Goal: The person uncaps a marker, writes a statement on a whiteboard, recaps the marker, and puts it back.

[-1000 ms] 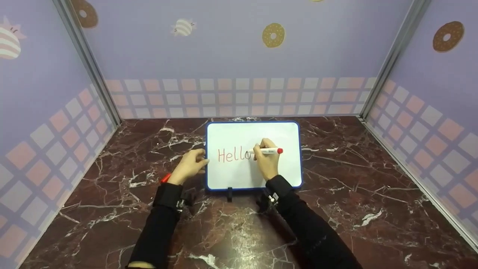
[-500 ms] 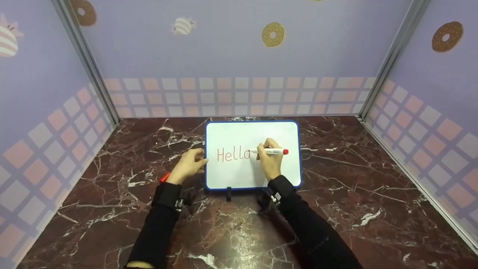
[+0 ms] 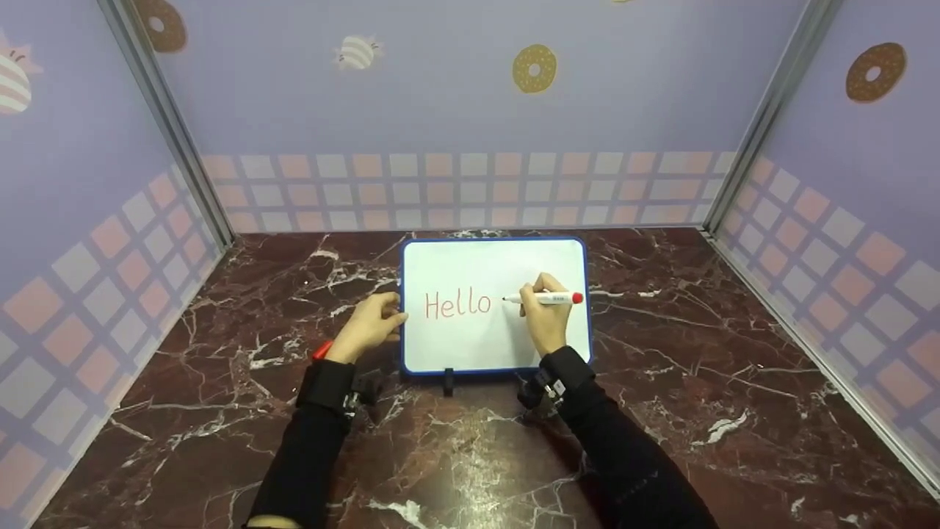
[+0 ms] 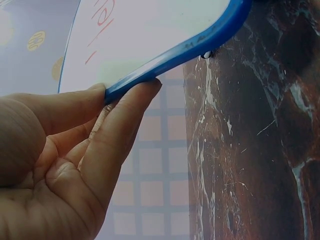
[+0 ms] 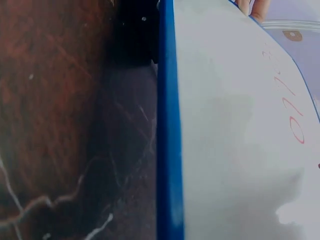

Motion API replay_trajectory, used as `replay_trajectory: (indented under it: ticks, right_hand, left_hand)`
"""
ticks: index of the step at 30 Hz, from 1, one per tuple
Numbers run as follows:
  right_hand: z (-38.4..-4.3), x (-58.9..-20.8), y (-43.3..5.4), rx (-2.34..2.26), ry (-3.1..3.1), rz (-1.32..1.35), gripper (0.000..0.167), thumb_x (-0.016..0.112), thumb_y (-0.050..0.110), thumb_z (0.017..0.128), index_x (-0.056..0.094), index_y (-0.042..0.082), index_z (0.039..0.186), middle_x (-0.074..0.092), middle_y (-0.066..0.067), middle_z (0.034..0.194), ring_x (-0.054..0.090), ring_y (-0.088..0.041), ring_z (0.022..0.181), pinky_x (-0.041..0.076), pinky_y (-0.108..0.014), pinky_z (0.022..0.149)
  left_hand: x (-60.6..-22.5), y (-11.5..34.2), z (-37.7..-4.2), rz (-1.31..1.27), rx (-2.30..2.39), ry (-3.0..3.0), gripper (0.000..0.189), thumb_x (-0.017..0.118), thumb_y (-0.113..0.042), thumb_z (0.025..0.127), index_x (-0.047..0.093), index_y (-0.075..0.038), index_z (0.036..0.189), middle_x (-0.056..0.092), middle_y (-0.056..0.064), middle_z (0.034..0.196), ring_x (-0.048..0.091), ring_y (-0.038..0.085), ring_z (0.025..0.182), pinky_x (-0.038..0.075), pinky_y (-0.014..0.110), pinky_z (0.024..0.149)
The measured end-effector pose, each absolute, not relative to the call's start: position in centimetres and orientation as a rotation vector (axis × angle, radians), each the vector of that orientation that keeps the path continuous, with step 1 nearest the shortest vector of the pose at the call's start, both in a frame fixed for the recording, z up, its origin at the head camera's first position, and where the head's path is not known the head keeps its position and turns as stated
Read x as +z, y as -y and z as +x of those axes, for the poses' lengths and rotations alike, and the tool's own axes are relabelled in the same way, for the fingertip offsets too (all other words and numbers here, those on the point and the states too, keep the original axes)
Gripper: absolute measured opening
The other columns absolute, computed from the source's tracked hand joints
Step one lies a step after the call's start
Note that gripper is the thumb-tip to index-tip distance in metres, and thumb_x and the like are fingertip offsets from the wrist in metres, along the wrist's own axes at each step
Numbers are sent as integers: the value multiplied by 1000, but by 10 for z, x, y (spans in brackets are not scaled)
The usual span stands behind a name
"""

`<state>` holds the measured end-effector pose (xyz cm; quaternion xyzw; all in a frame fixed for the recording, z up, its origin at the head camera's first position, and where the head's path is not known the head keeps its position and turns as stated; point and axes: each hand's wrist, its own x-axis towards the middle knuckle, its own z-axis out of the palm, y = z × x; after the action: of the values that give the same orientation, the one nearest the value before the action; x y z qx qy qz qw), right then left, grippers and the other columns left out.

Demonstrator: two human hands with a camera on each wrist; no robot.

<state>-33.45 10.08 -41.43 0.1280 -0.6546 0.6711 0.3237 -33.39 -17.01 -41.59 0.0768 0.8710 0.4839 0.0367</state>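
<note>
A small whiteboard (image 3: 470, 342) with a blue frame stands tilted back on the table, "Hello" in red letters (image 3: 457, 303) across its left half. At its left edge my left hand (image 3: 367, 325) pinches the frame; in the left wrist view the thumb lies in front and the fingers behind the blue rim (image 4: 182, 50). My right hand (image 3: 547, 319) holds a whiteboard marker (image 3: 554, 297), white with a red end, its dark tip close to the board just right of the "o". The right wrist view shows the board's white face (image 5: 215, 125) but not the marker.
A black foot (image 3: 449, 383) props the board at its lower edge. Something red (image 3: 322, 350) lies on the dark marbled table (image 3: 683, 389), partly hidden by the left wrist. Patterned walls (image 3: 440, 95) enclose the table at the back and both sides.
My right hand has moved right with the marker, off the finished-looking "o", which now shows uncovered. The left hand keeps its grip on the board's edge.
</note>
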Motion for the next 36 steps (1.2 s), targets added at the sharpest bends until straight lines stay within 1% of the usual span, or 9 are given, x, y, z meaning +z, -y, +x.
replay_trajectory:
  ticks: [3,6,12,20,24,26,29,32,36]
  right_hand:
    - [-335,-415,-102,1723,1731,325,29,51,-17,81,35,-8,60,49,-29,51,49,-14,40,33,-12,40]
    - [-336,-417,-103,1715,1732,329,28,51,-17,82,35,-9,60,49,-32,53,50,-15,41,34,-12,40]
    - [-339,-419,-104,1750,1710,345,29,51,-18,82,34,-10,60,49,-25,51,49,-14,40,32,-12,40]
    - [-339,-420,-105,1753,1731,360,27,50,-19,81,33,-14,61,48,-24,49,47,-12,39,31,-12,39]
    - [-335,-421,-105,1723,1762,361,29,51,-19,80,33,-11,59,48,-14,48,46,-10,39,29,-12,39]
    - [-333,-422,-106,1729,1769,362,30,51,-19,80,33,-10,58,47,-6,47,46,-9,38,28,-12,39]
    - [-331,-424,-107,1740,1774,368,29,50,-19,79,33,-11,58,46,2,47,45,-8,38,29,-12,39]
    - [-329,-425,-108,1733,1783,376,27,50,-20,79,33,-13,59,46,3,46,45,-6,38,29,-12,39]
    - [-326,-424,-109,1710,1787,383,26,51,-19,78,32,-14,60,45,1,46,44,-3,39,28,-11,39]
  left_hand:
    - [-416,170,-334,240,1483,-2675,45,52,-2,100,40,16,140,51,40,133,60,47,117,59,49,92]
    - [-416,170,-334,238,1486,-2670,45,52,-2,100,40,15,140,51,40,133,60,47,116,59,50,92]
    - [-416,169,-333,236,1505,-2657,44,53,-2,100,41,15,139,52,40,133,61,47,115,59,50,92]
    - [-415,170,-333,251,1477,-2674,45,53,-3,100,41,14,140,53,39,132,61,46,115,59,49,91]
    - [-416,170,-333,239,1478,-2679,43,53,-3,100,43,14,138,55,38,130,62,46,113,60,49,91]
    - [-415,170,-333,240,1476,-2681,43,53,-2,100,42,15,138,55,38,131,62,46,114,59,49,91]
    - [-415,170,-334,232,1482,-2677,44,53,-2,100,42,15,139,54,39,131,62,47,114,59,50,91]
    - [-416,170,-335,233,1491,-2669,43,53,-1,100,42,16,138,53,39,132,61,47,114,59,49,91]
    - [-417,170,-335,233,1488,-2661,45,52,-2,100,40,16,140,50,40,135,59,48,118,59,49,93]
